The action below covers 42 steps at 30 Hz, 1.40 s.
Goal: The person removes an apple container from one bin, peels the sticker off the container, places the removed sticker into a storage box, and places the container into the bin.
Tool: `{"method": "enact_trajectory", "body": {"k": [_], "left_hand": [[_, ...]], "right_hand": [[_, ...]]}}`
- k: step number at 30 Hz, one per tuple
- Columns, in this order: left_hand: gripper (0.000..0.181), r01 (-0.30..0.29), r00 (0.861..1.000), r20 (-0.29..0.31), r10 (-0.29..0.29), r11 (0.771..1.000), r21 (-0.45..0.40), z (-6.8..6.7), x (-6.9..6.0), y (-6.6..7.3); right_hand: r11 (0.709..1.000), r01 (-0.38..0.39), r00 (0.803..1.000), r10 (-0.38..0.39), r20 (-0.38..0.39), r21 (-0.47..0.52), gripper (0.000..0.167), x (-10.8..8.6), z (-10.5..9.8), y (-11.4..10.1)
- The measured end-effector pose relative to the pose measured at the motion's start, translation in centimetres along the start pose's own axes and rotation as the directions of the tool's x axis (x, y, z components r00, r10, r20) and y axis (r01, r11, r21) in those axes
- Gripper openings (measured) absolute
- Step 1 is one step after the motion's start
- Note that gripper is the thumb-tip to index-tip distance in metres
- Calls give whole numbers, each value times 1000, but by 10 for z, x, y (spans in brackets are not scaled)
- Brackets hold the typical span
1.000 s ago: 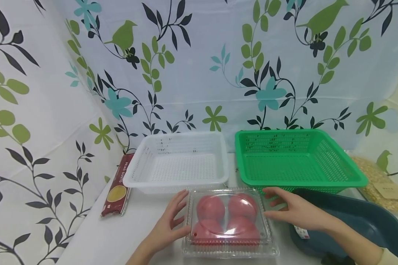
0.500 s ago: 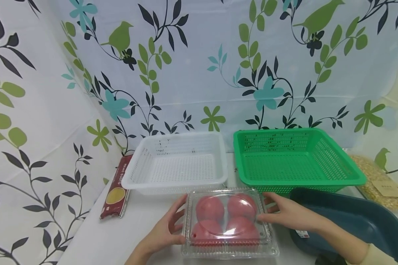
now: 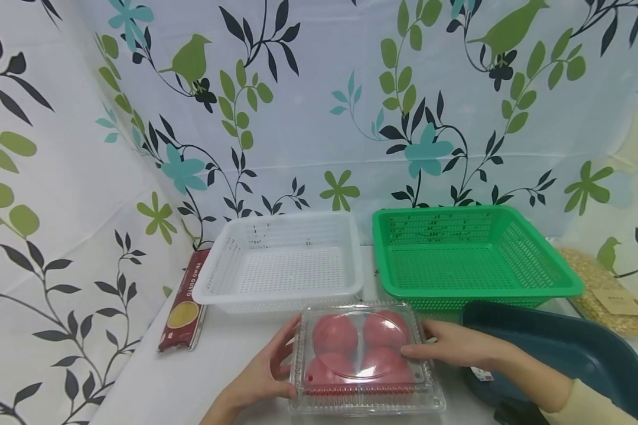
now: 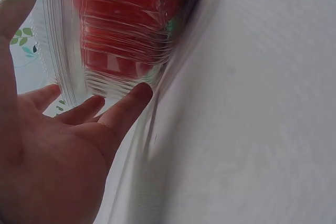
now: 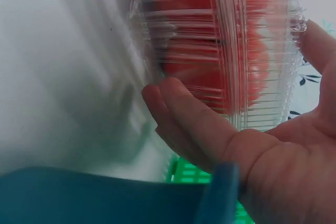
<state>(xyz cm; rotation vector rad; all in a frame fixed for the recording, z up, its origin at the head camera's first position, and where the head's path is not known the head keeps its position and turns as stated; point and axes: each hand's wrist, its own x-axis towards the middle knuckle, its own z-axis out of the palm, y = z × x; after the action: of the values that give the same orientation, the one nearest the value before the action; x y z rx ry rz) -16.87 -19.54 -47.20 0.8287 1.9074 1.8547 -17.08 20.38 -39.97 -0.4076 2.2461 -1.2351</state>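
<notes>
A clear plastic clamshell box (image 3: 367, 401) with a ribbed rim lies on the white table at the front middle. Several large round red fruits, which look like tomatoes (image 3: 385, 360), show through its lid. My left hand (image 3: 263, 372) is at the box's left side; its rather straight fingers touch the ribbed wall (image 4: 118, 35), the fingertips low near the table. At the right side my right hand (image 3: 454, 345) grips the box, thumb over the lid's edge and fingers bent against the side wall (image 5: 194, 61). The right fingertips lie near its bottom edge.
Behind the box stand a white basket (image 3: 292, 271) and a green basket (image 3: 441, 265). A dark blue basin (image 3: 563, 348) lies under the right forearm. A red-brown packet (image 3: 186, 307) is at left, a bag of yellow grains (image 3: 595, 289) at far right.
Both hands have closed in on the box from its sides. The right thumb has moved left onto the lid, and the left fingers now touch the left wall. The box stays in place.
</notes>
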Motion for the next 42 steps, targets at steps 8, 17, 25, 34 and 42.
{"method": "enact_trajectory", "body": {"k": [8, 17, 25, 34, 42], "left_hand": [[111, -79, 994, -71, 82, 996, 46, 3, 0, -2], [111, -149, 986, -76, 145, 988, -37, 5, -2, 4], [104, -192, 981, -52, 188, 979, -71, 7, -7, 12], [103, -243, 970, -42, 240, 963, -120, 5, -9, 26], [102, -223, 970, -100, 221, 975, -8, 8, 3, 49]], "right_hand": [[999, 5, 999, -4, -39, 47, 74, 0, 6, -1], [992, 71, 996, -65, -58, 103, 73, -8, 9, -8], [977, 100, 995, -95, -35, 187, 75, -19, 13, -15], [957, 33, 999, -30, -14, 289, 85, -32, 9, -27], [913, 54, 997, -70, 25, 404, 82, -39, -9, -36]]}}
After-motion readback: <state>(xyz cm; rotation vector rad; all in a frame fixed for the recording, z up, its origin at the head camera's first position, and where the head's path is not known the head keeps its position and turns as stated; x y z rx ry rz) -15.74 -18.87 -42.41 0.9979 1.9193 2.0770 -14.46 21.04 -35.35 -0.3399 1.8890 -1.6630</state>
